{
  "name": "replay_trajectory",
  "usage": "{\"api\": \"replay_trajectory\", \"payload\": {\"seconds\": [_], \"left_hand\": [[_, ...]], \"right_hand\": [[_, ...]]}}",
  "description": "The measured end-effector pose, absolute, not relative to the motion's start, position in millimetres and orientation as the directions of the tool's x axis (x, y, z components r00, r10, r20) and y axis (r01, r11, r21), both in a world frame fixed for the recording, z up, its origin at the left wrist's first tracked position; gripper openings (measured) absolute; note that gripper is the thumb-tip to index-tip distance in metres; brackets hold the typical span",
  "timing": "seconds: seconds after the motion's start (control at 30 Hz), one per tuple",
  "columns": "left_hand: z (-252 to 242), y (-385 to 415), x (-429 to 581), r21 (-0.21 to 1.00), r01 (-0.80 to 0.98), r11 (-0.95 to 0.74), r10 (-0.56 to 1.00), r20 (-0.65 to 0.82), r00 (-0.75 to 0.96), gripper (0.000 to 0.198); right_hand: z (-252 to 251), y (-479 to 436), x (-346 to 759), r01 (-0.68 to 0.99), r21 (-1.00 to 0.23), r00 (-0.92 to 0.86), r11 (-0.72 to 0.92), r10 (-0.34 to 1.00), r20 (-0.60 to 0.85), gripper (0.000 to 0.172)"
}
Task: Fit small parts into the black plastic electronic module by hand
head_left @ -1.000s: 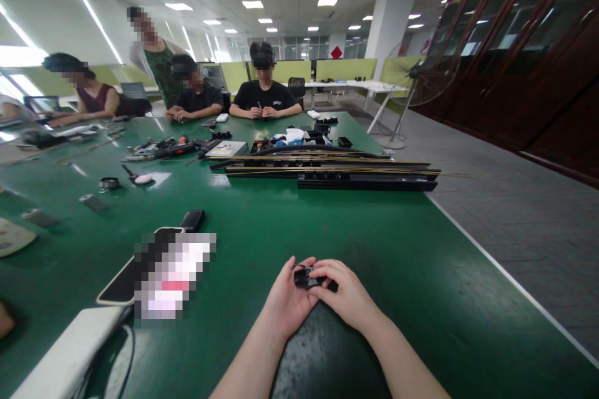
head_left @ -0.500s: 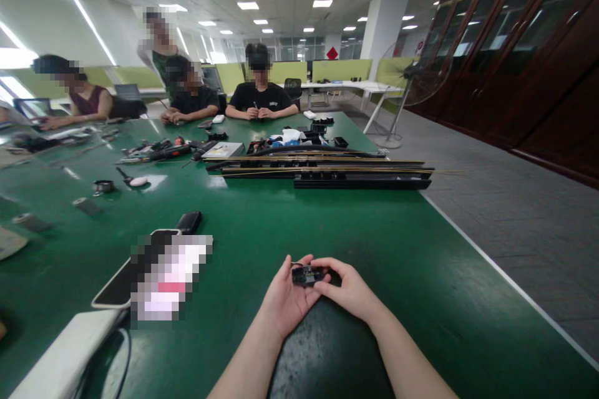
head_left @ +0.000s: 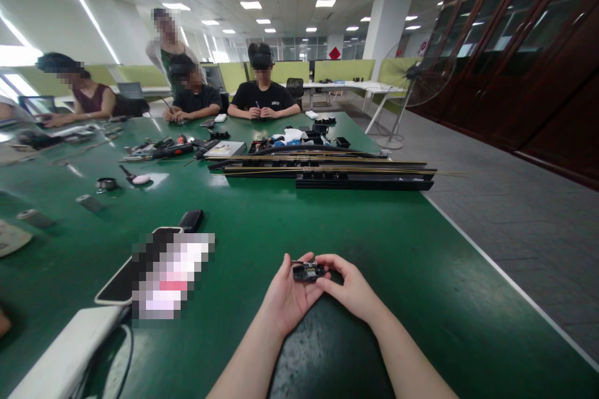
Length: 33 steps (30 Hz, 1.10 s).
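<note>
Between my two hands, above the near edge of the green table (head_left: 262, 224), is a small black device with an opened casing (head_left: 307, 272); parts show inside it, but its exact kind is unclear. My left hand (head_left: 291, 296) lies palm up beneath it, fingers curled round its far side and the thumb by its left end. A thin dark strip or wire runs along its top edge near that thumb. My right hand (head_left: 349, 287) pinches the device's right end between thumb and fingers.
To the left lie a phone (head_left: 135, 268), a black object (head_left: 191, 221) and a white box (head_left: 65, 352) with a cable. Black rails (head_left: 365, 182) and thin brass-coloured rods cross the table ahead. Several people sit or stand at the far side; a fan (head_left: 412, 75) stands right.
The device has tilted slightly in my hands, showing more of its inside. My right fingers have shifted a little to the right. The view has moved slightly.
</note>
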<state>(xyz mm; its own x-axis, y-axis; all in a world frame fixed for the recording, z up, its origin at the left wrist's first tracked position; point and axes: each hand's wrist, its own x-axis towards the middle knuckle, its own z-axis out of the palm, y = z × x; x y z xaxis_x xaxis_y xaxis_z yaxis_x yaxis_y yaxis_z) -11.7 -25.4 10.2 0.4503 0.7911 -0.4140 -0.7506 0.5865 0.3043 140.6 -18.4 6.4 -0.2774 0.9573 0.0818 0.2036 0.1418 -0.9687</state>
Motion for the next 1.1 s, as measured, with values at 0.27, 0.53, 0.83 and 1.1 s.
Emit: {"api": "replay_trajectory", "payload": {"seconds": [0.27,0.53,0.83,1.1], "left_hand": [[11.5,-23.5,-14.4,0.338,-0.746,0.574,0.806,-0.394,0.442,0.040],[11.9,-23.2,-14.0,0.355,-0.741,0.569,0.809,-0.400,0.430,0.037],[12.7,-23.8,-14.3,0.360,-0.734,0.576,0.806,-0.400,0.436,0.034],[14.4,-23.9,-14.7,0.371,-0.731,0.573,0.810,-0.396,0.433,0.034]], "right_hand": [[-1.3,-15.8,140.4,0.185,-0.974,-0.235,0.132,0.968,0.086,0.030],[-0.1,-15.7,140.0,0.165,-0.979,-0.213,0.116,0.974,0.080,0.025],[-1.7,-14.6,139.9,0.174,-0.979,-0.200,0.103,0.977,0.067,0.025],[-0.5,-14.4,140.4,0.171,-0.980,-0.194,0.099,0.979,0.065,0.023]]}}
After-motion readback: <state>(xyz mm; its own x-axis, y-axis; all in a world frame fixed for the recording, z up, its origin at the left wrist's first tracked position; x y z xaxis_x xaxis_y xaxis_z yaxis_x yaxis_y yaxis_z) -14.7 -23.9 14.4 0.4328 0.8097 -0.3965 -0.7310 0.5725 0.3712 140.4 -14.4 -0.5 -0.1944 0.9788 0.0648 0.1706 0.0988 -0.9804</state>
